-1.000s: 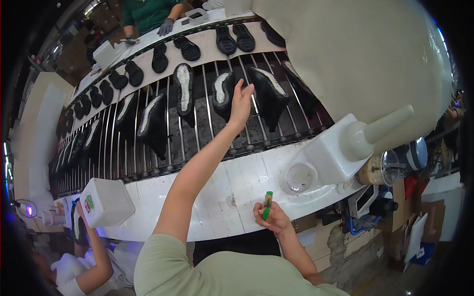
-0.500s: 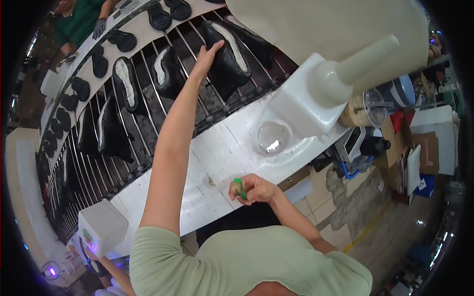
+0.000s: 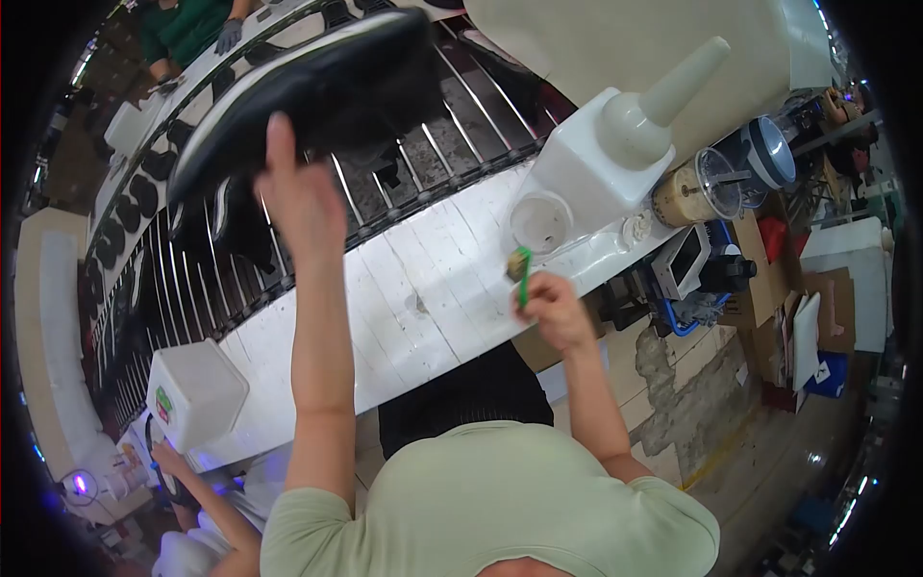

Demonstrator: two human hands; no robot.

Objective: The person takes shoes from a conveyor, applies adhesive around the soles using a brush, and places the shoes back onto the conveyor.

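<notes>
My left hand (image 3: 303, 202) grips a black shoe upper (image 3: 317, 91), lifted and blurred above the metal rod rack (image 3: 471, 125). One finger shows against its dark side. The upper's sole edge is whitish. In my right hand (image 3: 556, 313) is a green-handled brush (image 3: 523, 274), its brownish bristles up, over the edge of the white ledge (image 3: 413, 298). A small clear cup (image 3: 540, 223) stands beside a white container (image 3: 611, 149) with a long nozzle, just beyond the brush.
Black soles (image 3: 142, 192) line the curved outer belt. A white box (image 3: 197, 394) sits at the ledge's left end. Right of the container are a jar of tan liquid (image 3: 685, 197) and blue tubs (image 3: 766, 159). Two co-workers (image 3: 187, 34) (image 3: 207, 510) are at the left.
My left hand has lifted a black upper from the rack and moved it left, towards the camera. My right hand has moved up and right with the brush, nearer the clear cup.
</notes>
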